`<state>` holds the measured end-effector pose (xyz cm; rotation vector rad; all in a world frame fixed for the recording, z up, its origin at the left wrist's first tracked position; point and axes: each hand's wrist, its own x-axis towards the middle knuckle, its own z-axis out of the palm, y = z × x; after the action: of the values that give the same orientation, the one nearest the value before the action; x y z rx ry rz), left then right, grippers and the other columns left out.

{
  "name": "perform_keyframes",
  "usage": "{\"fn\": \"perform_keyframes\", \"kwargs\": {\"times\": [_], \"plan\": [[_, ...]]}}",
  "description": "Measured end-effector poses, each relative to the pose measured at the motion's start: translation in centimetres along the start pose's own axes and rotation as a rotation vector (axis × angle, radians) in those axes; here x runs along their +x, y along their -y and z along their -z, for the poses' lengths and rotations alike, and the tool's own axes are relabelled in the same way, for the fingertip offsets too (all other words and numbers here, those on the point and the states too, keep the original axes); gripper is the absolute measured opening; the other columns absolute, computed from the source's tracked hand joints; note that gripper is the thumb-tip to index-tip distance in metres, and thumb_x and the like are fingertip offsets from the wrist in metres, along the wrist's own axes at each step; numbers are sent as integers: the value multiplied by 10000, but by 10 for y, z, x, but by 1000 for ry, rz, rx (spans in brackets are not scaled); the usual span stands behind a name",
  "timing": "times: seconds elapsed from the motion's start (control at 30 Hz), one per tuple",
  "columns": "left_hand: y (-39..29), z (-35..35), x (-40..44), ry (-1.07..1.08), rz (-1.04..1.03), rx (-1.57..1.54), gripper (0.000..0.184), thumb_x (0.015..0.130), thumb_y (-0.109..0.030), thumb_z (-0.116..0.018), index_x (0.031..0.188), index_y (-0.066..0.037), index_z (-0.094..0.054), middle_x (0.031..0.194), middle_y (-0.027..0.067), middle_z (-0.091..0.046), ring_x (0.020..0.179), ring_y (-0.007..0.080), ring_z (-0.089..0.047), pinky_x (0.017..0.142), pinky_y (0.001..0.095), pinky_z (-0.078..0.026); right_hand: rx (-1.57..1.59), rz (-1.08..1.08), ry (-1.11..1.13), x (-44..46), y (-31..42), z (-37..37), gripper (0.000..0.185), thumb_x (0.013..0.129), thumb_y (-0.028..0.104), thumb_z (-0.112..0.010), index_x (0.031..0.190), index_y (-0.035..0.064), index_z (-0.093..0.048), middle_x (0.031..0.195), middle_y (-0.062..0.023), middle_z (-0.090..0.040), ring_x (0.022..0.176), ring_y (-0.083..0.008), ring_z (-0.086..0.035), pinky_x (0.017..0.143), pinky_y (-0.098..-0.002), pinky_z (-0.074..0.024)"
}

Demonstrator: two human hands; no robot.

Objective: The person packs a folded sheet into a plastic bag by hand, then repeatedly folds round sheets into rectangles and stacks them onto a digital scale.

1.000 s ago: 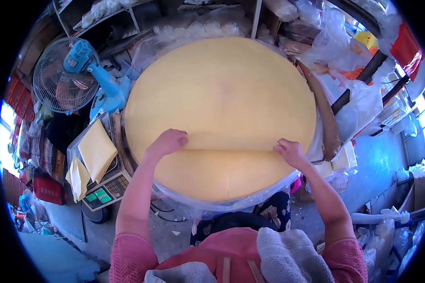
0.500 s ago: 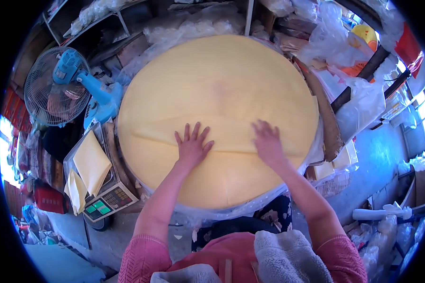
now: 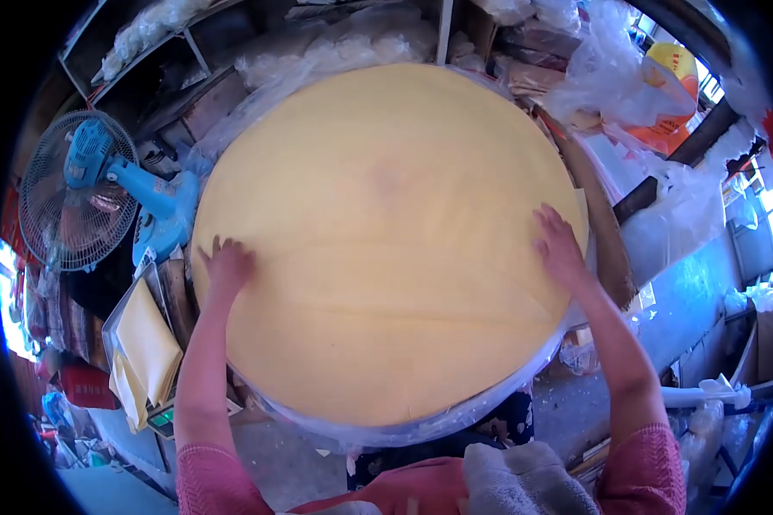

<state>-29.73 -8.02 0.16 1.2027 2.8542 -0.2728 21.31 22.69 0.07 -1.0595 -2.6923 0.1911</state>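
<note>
A large, round, pale yellow sheet [image 3: 386,215] lies spread out in front of me, with low creases across its lower half. On its left part rests my left hand [image 3: 230,268], palm down with the fingers apart and slightly bent. My right hand [image 3: 561,249] lies near the right edge of the sheet, its fingers also apart. Neither hand appears to hold anything. Clear plastic film [image 3: 481,403] shows beneath the sheet along the near rim. The support under the sheet is hidden.
To the left stand a blue fan [image 3: 86,180] and a scale, partly behind my forearm, bearing folded yellow sheets [image 3: 146,343]. Plastic bags [image 3: 605,60] crowd the back right. A cardboard piece [image 3: 605,232] borders the sheet on the right.
My hands have moved apart, the left one leftward and the right one rightward, toward the sheet's edges. The raised fold across the sheet has flattened out. My view has shifted slightly.
</note>
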Motion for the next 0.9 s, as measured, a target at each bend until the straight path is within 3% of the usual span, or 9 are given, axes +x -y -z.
{"fn": "perform_keyframes", "kwargs": {"times": [0.13, 0.2, 0.3, 0.4, 0.43, 0.53, 0.6, 0.77, 0.9], "plan": [[-24, -25, 102, -197, -452, -522, 583, 775, -139, -653, 1319, -108, -446, 1357, 150, -439, 1294, 303, -372, 1054, 439, -334, -51, 27, 146, 88, -36, -6, 578, 747, 216, -683, 1250, 56, -449, 1329, -157, -421, 1234, -303, -412, 1011, -426, -345], [-55, -13, 130, -175, -540, -467, 736, 705, -108, -719, 1360, -118, -384, 1361, 171, -415, 1276, 334, -384, 1032, 351, -372, -116, -73, 316, 113, -28, 10, 574, 663, 266, -753, 1146, 60, -522, 1205, -145, -530, 1124, -297, -510, 946, -415, -403], [-83, 13, 151, 13, -542, -523, 847, 615, -132, -795, 1348, -137, -371, 1319, 145, -430, 1233, 335, -413, 1018, 412, -375, -146, -106, 591, 137, -34, 16, 507, 555, 313, -806, 929, 58, -579, 929, -111, -614, 932, -282, -589, 803, -396, -455], [-93, 35, 171, 105, -541, -156, 856, 541, -171, -847, 1275, -155, -408, 1243, 110, -454, 1185, 319, -432, 979, 453, -384, -111, 77, 582, 140, -37, 32, 462, 522, 320, -817, 789, 35, -572, 770, -113, -612, 830, -283, -603, 719, -389, -454], [-93, 40, 171, 80, -564, -185, 757, 501, -182, -861, 1158, -134, -489, 1118, 90, -500, 1084, 301, -463, 943, 418, -396, -86, 53, 598, 139, -28, 49, 456, 525, 310, -816, 788, 27, -572, 776, -123, -612, 826, -287, -600, 716, -388, -451], [-89, 49, 175, 206, -506, -55, 702, 503, -221, -864, 1104, -127, -514, 1104, 80, -517, 1059, 295, -460, 895, 422, -404, 27, -19, 620, 127, -8, 107, 436, 532, 267, -813, 798, 12, -579, 770, -130, -604, 785, -265, -589, 693, -367, -444], [-80, 47, 171, 115, -542, -46, 601, 523, -244, -854, 1023, -110, -549, 1044, 74, -546, 1025, 288, -474, 863, 431, -408, 151, -49, 587, 117, -15, 125, 423, 531, 220, -815, 824, 11, -593, 732, -105, -584, 722, -204, -577, 655, -331, -442], [-49, 27, 168, -14, -590, -99, 394, 630, -179, -791, 939, -83, -567, 1012, 79, -541, 992, 293, -515, 829, 421, -441, 20, -13, 357, 91, -55, 110, 336, 604, 168, -752, 869, 9, -619, 799, -158, -612, 803, -306, -595, 703, -379, -458], [-46, 28, 123, -489, -581, 14, 179, 739, -48, -630, 889, -63, -533, 1035, 97, -535, 980, 314, -529, 790, 396, -458, -313, 165, 156, 51, -58, 69, 431, 730, 57, -573, 1154, 131, -587, 785, -121, -559, 778, -301, -584, 677, -414, -470]]}}
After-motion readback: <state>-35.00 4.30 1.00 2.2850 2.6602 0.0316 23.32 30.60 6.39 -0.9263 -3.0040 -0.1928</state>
